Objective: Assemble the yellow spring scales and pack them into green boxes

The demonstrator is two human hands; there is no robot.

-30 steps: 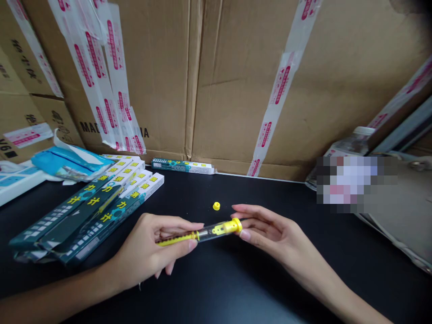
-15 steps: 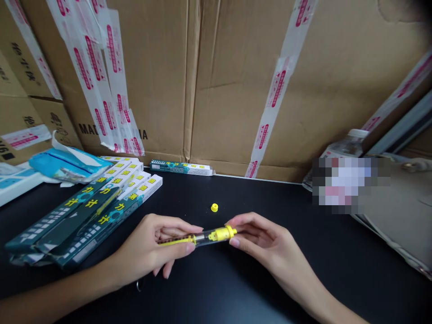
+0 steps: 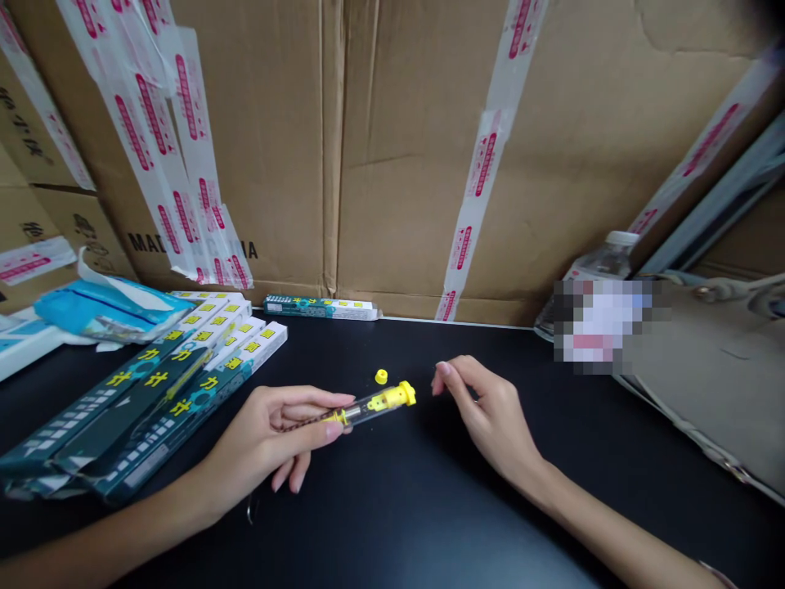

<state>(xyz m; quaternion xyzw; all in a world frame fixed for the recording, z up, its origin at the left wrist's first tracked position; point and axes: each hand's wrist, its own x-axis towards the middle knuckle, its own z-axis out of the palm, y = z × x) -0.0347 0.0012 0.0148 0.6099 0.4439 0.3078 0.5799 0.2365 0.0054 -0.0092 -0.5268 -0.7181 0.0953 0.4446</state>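
Observation:
My left hand (image 3: 279, 438) is closed around a clear tubular spring scale (image 3: 363, 414) with a coiled spring and yellow fittings inside. Its yellow end (image 3: 407, 393) points right and slightly up, free of any fingers. A metal hook (image 3: 249, 511) shows below my left wrist. Just right of the yellow end, apart from it, is my right hand (image 3: 484, 409), thumb and fingers pinched together; whatever may be between them is hidden. A small yellow cap (image 3: 381, 376) sits on the black table just beyond the tube.
Several spring scale boxes (image 3: 202, 384) lie stacked at the left beside a blue packet (image 3: 110, 309). Another box (image 3: 322, 307) rests against the large cardboard carton (image 3: 405, 164) at the back. To the right stand a plastic bottle (image 3: 604, 258) and a beige bag (image 3: 705, 368).
My right hand has come off the yellow end and moved right and up. The tube's yellow end has tilted up in my left hand. The whole view has shifted slightly.

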